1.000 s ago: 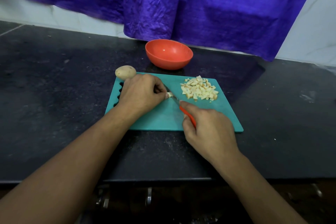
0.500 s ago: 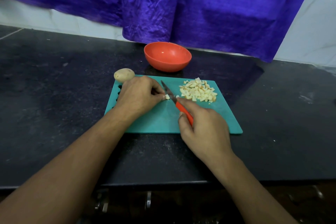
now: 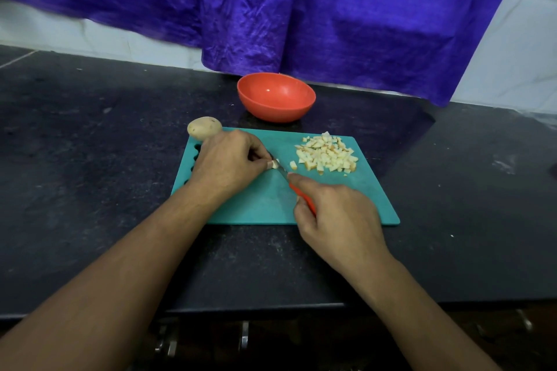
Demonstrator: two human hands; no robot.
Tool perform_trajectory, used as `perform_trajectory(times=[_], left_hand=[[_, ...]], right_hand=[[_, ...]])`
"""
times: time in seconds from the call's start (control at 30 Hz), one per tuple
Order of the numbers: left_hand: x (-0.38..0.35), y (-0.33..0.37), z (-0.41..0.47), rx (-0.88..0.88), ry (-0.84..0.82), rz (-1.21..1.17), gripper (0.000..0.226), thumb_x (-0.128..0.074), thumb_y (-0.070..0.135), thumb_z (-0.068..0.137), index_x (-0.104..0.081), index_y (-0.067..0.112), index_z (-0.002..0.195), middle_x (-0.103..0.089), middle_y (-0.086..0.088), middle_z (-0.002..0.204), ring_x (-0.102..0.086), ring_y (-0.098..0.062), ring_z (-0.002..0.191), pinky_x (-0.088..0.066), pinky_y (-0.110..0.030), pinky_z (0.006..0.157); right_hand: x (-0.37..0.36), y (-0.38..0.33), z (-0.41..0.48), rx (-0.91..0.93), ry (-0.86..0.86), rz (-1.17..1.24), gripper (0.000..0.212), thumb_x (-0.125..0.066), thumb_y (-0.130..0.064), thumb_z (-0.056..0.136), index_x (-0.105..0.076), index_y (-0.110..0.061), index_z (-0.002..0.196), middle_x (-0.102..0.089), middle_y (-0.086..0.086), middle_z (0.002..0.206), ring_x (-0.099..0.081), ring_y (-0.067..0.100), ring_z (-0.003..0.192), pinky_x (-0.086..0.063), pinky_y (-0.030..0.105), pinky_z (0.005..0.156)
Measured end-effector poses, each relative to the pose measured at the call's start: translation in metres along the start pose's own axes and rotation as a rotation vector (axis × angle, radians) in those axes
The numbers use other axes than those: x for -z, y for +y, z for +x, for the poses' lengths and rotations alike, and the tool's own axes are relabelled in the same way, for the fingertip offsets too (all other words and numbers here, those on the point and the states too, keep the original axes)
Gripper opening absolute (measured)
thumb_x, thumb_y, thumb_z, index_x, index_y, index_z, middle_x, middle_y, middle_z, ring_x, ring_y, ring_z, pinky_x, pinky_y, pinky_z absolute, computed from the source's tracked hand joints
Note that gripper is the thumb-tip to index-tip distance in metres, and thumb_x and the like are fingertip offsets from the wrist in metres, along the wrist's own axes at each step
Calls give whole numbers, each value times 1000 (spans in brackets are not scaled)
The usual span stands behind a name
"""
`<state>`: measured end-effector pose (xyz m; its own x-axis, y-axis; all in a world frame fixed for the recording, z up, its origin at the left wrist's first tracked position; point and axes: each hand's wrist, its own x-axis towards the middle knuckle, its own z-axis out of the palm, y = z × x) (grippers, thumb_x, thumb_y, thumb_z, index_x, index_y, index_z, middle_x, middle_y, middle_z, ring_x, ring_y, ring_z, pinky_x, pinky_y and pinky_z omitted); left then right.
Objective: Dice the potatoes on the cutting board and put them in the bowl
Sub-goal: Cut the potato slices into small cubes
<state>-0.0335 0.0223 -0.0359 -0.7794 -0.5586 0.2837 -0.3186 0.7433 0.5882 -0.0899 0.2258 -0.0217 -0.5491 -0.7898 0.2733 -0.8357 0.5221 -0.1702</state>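
The left hand (image 3: 229, 163) pinches a small pale potato piece (image 3: 273, 164) between curled fingertips and thumb, pressing it onto the cutting board (image 3: 265, 205). The right hand (image 3: 337, 220) is clenched round the knife (image 3: 303, 196) by its slim orange handle, with the forefinger laid along the top toward the blade. The narrow, dark metal blade meets the piece just beside the left fingertips.

The board is a flat teal rectangle with rounded corners and a matte, plastic-looking face. A row of scalloped cutouts runs along its left edge, partly under the left wrist. On its far right part lies a loose heap of diced potato (image 3: 327, 155): small uneven cubes, cream-coloured with tan edges, and one cube slightly apart on the side nearest the knife. A whole potato (image 3: 204, 128), oval with smooth tan skin, sits at the far left corner of the board, just beyond the left hand.

The bowl (image 3: 275, 108) is round, orange-red and glossy. It stands on the counter (image 3: 90, 129) just past the board's far edge and well apart from both hands. The counter is dark polished stone, speckled and marked with pale smudges. Behind it a crinkled purple cloth (image 3: 301, 9) with a slight sheen hangs over a white tiled wall (image 3: 512, 54).
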Motion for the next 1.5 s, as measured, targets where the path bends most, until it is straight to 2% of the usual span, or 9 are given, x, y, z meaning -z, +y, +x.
perform_trajectory(times=[0.17,0.27,0.53,0.8,0.97,1.07,1.13,1.3,1.5], left_hand=[[1,2,0,-8,5,11,7,-82,33,85,-76,33,80,-69,22,79,-64,2,81,-57,-33,84],[1,3,-1,-7,7,20,6,-81,33,86,-76,32,82,-70,21,79,-64,1,81,-57,-35,84],[3,3,-1,-20,-23,-7,6,-82,36,82,-77,34,82,-70,21,77,-65,4,78,-57,-33,81],[-2,8,-2,-9,8,17,5,-81,35,84,-77,34,81,-68,25,76,-63,4,80,-57,-35,85],[-4,9,-4,-7,41,40,6,-80,37,83,-76,34,80,-68,25,76,-64,2,82,-56,-40,87],[-5,11,-4,-29,49,81,6,-78,38,86,-75,34,81,-68,23,80,-63,-3,86,-54,-44,88],[-5,12,-4,-44,61,94,5,-76,37,87,-75,34,84,-68,22,83,-63,-4,88,-54,-44,87],[5,9,-3,-7,155,-23,5,-73,31,92,-75,33,88,-61,21,85,-61,-6,81,-54,-39,80],[12,4,-3,27,131,-148,5,-76,31,90,-74,33,85,-71,17,83,-67,0,61,-59,-38,71]], right_hand=[[-3,13,-6,-93,96,263,44,-54,-34,96,-58,-40,140,-70,-13,83,-58,6,64,-50,31,61],[-7,10,-8,-57,120,218,43,-53,-34,98,-57,-38,141,-62,-13,68,-53,6,54,-46,27,53],[-11,3,-6,-24,126,67,41,-52,-37,98,-57,-39,139,-37,-19,58,-44,4,54,-28,22,49],[-5,8,-1,13,46,20,45,-48,-37,99,-52,-42,143,-65,-10,77,-58,11,68,-42,32,57],[1,23,-3,-12,3,135,44,-51,-39,97,-56,-46,140,-72,-16,91,-60,6,70,-51,29,64],[-4,32,-7,-111,73,390,40,-58,-31,97,-62,-40,136,-62,-31,71,-54,2,56,-38,17,52],[-7,36,-11,-151,140,474,39,-59,-26,98,-65,-37,135,-54,-26,58,-50,4,49,-31,14,50],[-7,26,-17,-47,155,262,43,-50,-39,96,-60,-39,137,-69,-16,77,-59,4,62,-51,30,59],[-7,17,-17,36,179,102,40,-57,-32,96,-62,-36,135,-62,-14,69,-55,6,59,-48,29,52]])
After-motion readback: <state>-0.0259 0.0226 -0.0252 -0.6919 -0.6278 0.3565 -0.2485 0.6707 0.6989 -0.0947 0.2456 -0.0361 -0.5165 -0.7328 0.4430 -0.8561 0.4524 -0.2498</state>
